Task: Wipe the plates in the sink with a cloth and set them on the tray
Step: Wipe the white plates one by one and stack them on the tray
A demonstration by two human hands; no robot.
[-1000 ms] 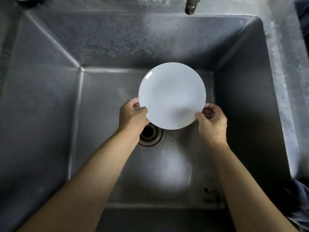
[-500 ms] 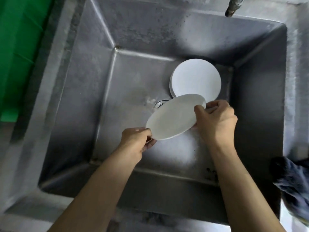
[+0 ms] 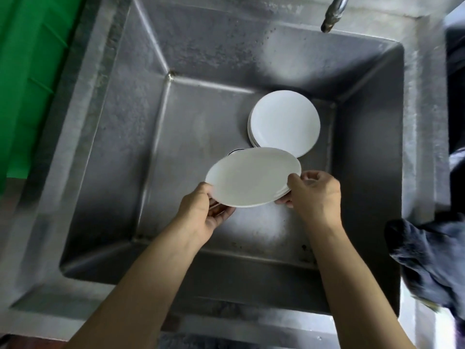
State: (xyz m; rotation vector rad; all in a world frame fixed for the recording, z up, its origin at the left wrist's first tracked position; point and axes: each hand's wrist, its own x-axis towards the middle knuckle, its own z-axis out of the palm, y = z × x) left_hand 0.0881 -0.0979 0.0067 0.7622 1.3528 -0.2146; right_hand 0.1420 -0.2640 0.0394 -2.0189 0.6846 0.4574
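Plate (image 3: 253, 176) now tilted lower, stack (image 3: 285, 122) uncovered.

The white plate (image 3: 253, 176), level and face-up a second ago, now tilts with its left edge low. The left hand (image 3: 205, 214) sits lower, fingers under the rim. A stack of plates (image 3: 284, 123), hidden before, now shows behind it.

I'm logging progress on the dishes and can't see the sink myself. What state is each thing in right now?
held plate: lifted over the sink, tilted, gripped at both edges
left hand: grips the plate's left edge
right hand: grips its right edge
plate stack: resting on the sink floor
tap: no water running
dark cloth: lying untouched on the sink's right rim
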